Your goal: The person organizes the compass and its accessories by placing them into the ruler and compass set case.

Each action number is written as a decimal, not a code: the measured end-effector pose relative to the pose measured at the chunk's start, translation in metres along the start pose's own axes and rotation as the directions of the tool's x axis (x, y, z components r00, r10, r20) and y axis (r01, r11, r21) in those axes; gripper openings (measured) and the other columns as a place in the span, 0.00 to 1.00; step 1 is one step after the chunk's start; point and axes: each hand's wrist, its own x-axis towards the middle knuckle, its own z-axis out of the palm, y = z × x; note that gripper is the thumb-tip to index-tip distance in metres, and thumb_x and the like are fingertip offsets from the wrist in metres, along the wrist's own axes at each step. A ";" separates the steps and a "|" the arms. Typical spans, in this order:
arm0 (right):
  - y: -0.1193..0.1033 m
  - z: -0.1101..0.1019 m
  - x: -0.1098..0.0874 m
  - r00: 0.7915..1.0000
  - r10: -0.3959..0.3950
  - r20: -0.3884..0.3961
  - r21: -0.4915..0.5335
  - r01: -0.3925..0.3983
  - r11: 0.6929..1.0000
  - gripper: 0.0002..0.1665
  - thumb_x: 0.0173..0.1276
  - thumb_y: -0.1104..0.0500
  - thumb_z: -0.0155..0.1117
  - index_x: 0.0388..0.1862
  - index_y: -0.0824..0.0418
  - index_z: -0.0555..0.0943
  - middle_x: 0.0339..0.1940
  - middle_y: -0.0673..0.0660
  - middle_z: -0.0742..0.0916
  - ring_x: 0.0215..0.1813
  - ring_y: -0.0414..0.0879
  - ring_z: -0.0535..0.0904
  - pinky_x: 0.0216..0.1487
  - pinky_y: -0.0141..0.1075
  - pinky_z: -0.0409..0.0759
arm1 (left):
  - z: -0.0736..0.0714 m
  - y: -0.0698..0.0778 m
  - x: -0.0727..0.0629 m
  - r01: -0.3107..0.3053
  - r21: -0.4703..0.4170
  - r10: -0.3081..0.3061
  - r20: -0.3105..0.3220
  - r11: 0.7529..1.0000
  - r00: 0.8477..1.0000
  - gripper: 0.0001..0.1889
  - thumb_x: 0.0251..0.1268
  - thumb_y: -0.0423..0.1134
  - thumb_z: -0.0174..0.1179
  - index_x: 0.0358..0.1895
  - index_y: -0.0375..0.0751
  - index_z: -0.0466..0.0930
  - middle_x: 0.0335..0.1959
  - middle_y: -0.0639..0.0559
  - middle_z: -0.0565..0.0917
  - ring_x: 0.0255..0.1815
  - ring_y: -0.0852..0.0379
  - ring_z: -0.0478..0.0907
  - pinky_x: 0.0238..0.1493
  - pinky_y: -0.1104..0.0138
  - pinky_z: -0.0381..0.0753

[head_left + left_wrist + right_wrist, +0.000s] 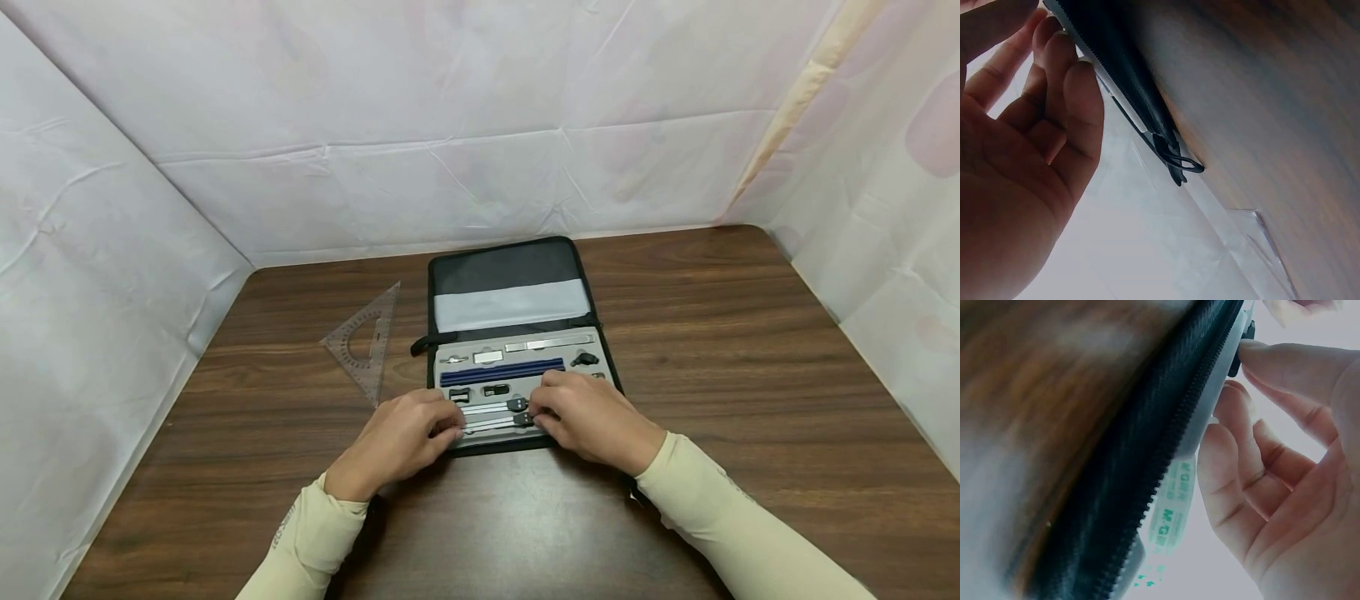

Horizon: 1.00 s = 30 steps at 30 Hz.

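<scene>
A zippered drawing-set case [510,267] lies unfolded on the table, its grey tray toward the hands. Two silver compasses with dark heads lie side by side in the near part. My left hand [405,433] pinches the nearer compass [491,423] around its leg tips, with the tips hidden by the fingers. At the other end, my right hand [592,417] holds the dark head between thumb and fingers. Close behind lies the second compass [483,408]. In the right wrist view the thumb presses on a black head [1235,362] above the tray edge.
Further up the tray sit dark blue bars [502,372], a sharpener [459,396], a white eraser [488,357], a silver strip [551,342] and a small black part [585,359]. A clear set square [382,333] lies left of the case. White sheeting [450,192] surrounds the table [712,333].
</scene>
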 end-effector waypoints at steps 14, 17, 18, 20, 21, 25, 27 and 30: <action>0.002 -0.005 0.000 0.998 -0.056 0.031 -0.025 0.057 0.998 0.06 0.61 0.60 0.72 0.31 0.47 0.89 0.33 0.41 0.81 0.32 0.34 0.74 0.34 0.36 0.78 | 0.000 0.000 0.000 -0.096 0.008 0.096 -0.028 0.995 0.995 0.05 0.62 0.41 0.71 0.39 0.57 0.91 0.31 0.65 0.76 0.30 0.68 0.71 0.29 0.68 0.75; 0.001 -0.005 -0.001 0.998 -0.051 0.029 -0.027 0.052 0.998 0.05 0.62 0.59 0.72 0.33 0.47 0.89 0.33 0.41 0.81 0.31 0.34 0.74 0.34 0.36 0.78 | -0.001 -0.003 0.000 -0.086 0.001 0.086 -0.031 0.996 0.996 0.04 0.63 0.42 0.69 0.40 0.56 0.90 0.32 0.66 0.77 0.31 0.69 0.72 0.30 0.68 0.76; 0.001 -0.004 -0.001 0.998 -0.049 0.029 -0.030 0.050 0.998 0.05 0.63 0.59 0.72 0.34 0.47 0.89 0.33 0.41 0.80 0.31 0.34 0.74 0.34 0.36 0.78 | -0.002 -0.005 0.000 -0.075 0.002 0.075 -0.038 0.997 0.996 0.04 0.63 0.42 0.69 0.40 0.55 0.90 0.33 0.66 0.78 0.31 0.69 0.72 0.30 0.68 0.76; 0.001 -0.004 -0.001 0.998 -0.051 0.027 -0.036 0.052 0.998 0.05 0.63 0.59 0.72 0.33 0.47 0.89 0.32 0.41 0.80 0.31 0.34 0.73 0.33 0.36 0.77 | -0.004 -0.010 0.001 -0.040 0.004 0.040 -0.058 0.999 0.998 0.03 0.64 0.42 0.69 0.39 0.54 0.89 0.33 0.66 0.79 0.30 0.68 0.73 0.29 0.67 0.77; 0.001 -0.004 -0.001 0.998 -0.051 0.027 -0.040 0.052 0.998 0.05 0.63 0.59 0.72 0.34 0.47 0.90 0.32 0.41 0.80 0.31 0.34 0.73 0.33 0.36 0.77 | -0.005 -0.013 0.001 -0.014 0.010 0.015 -0.073 1.000 0.997 0.03 0.64 0.42 0.69 0.39 0.54 0.89 0.32 0.65 0.79 0.29 0.68 0.73 0.30 0.66 0.77; 0.000 -0.003 0.000 0.999 -0.045 0.030 -0.058 0.046 0.997 0.04 0.64 0.57 0.71 0.35 0.48 0.90 0.32 0.42 0.79 0.30 0.34 0.73 0.32 0.37 0.77 | -0.011 -0.031 0.000 0.130 0.067 -0.119 -0.150 0.989 0.981 0.03 0.63 0.42 0.69 0.37 0.51 0.89 0.30 0.62 0.80 0.29 0.62 0.76 0.28 0.61 0.77; 0.000 -0.002 0.000 0.999 -0.039 0.033 -0.063 0.041 0.997 0.04 0.64 0.56 0.71 0.36 0.48 0.90 0.32 0.42 0.79 0.30 0.35 0.73 0.32 0.37 0.78 | -0.014 -0.042 -0.001 0.220 0.098 -0.199 -0.187 0.971 0.962 0.03 0.62 0.41 0.69 0.37 0.50 0.89 0.31 0.59 0.81 0.31 0.58 0.78 0.28 0.58 0.78; -0.001 -0.002 -0.001 0.999 -0.033 0.033 -0.069 0.035 0.997 0.04 0.64 0.55 0.70 0.37 0.48 0.89 0.33 0.42 0.80 0.30 0.35 0.73 0.32 0.37 0.78 | -0.018 -0.057 -0.002 0.348 0.110 -0.321 -0.210 0.931 0.924 0.04 0.62 0.40 0.68 0.37 0.45 0.89 0.32 0.53 0.81 0.31 0.53 0.78 0.27 0.54 0.78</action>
